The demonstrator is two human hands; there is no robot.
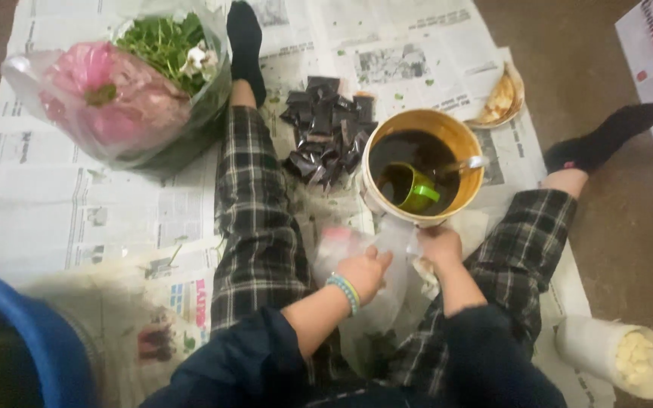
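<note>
The clear plastic bag (387, 279) lay between the person's knees, directly on the near side of the bucket (459, 136), its mouth turned up toward that bucket's rim. Both hands were on it. The left hand (363, 273) gripped the bag's left edge with fingers closed around the film, thumb pointing toward the bucket. The right hand (438, 248) pinched the opposite edge, closed on the plastic and sitting closer to the bucket, almost touching its near wall. The bag's long axis appeared to run from the bucket back toward the person's lap, though the film was blurred and see-through, so its exact outline was hard to tell.

Inside the bucket sat dark liquid, with a green cup (411, 189) floating or resting in it, handle toward the right hand, and a metal spoon (466, 163) leaning on the far-right rim. Of the two hands, the right was the nearer to the cup (it had only the bucket's wall between them).

Just left of the bucket, beyond the bag, a heap of small dark packets (326, 128) lay on the newspaper (54, 204). Far left of the bucket stood a large bag of pink flowers and greens (130, 91). Behind the bucket's right side lay a shallow dish (502, 98). Well to the right and nearer the person than the bucket, a white container of pale pieces (629, 355) lay tipped. A blue tub (47, 340) sat at the far near-left.
</note>
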